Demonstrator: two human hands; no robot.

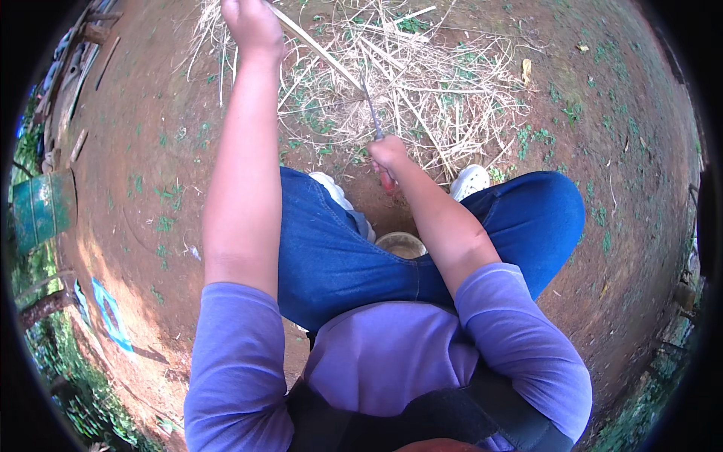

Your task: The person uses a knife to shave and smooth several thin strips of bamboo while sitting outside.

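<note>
Stretched far forward at the top edge, my left hand [254, 29] is closed around one end of a long pale strip [320, 51], perhaps split bamboo. The strip slants down and right from it. In front of my knees, my right hand [387, 153] is wrapped around the red handle of a knife [373, 114]. Its thin dark blade points away from me, and its upper part meets or crosses the strip's lower end. Beneath both lies a loose heap of pale shavings [452, 94] on the ground.
White shoes [471, 182] and my bent knees flank the work spot. A round pale container or seat [401, 245] shows between my legs. Brown earth with small green plants surrounds the heap. To the left stand a green metal-looking object [44, 211] and a blue-and-white item [111, 316].
</note>
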